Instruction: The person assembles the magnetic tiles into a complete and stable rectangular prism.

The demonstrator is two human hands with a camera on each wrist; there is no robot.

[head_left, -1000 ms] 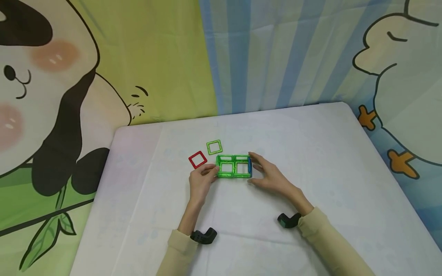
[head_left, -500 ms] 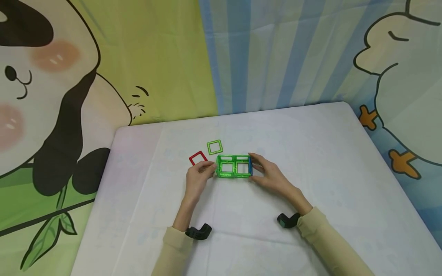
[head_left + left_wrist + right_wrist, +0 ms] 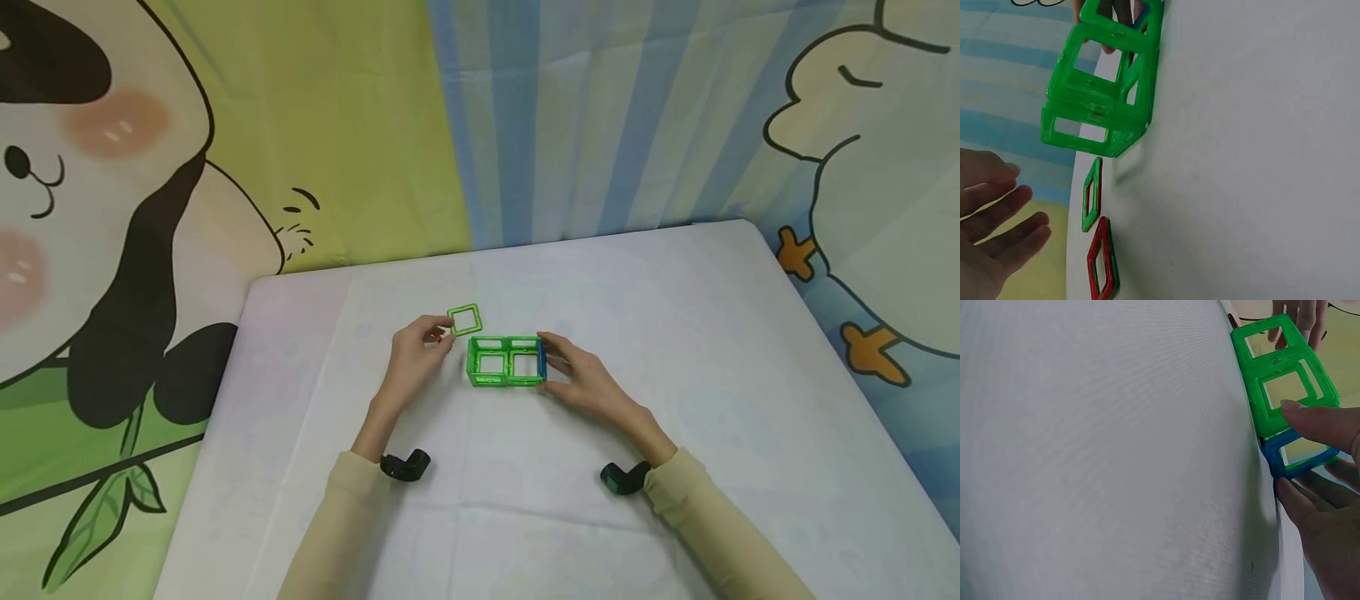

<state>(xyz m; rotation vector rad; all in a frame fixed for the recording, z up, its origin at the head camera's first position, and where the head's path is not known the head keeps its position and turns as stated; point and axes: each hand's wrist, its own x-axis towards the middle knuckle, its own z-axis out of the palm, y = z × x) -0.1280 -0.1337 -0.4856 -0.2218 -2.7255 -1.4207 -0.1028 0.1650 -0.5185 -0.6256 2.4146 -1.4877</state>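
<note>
A box-shaped build of green magnetic tiles (image 3: pixel 509 363), two squares long, stands on the white table. Its right end is a blue magnetic tile (image 3: pixel 1304 467). My right hand (image 3: pixel 588 382) grips that end, thumb on the near side and fingers spread over the blue tile and the far side. Left of the build, my left hand (image 3: pixel 411 357) hovers above a red square magnetic tile (image 3: pixel 1092 270), mostly hidden beneath it in the head view. The left fingers are loosely bent and hold nothing. Right by their tips lies a loose green square magnetic tile (image 3: pixel 468 332).
The white-covered table (image 3: pixel 675 317) extends around the tiles on every side. A cartoon-printed curtain (image 3: pixel 360 150) hangs behind its far edge and along both sides. Each wrist carries a black camera mount (image 3: pixel 406 465).
My left hand has left the build's left end and moved left and away from me, over the red tile. The right hand has kept its hold at the blue end.
</note>
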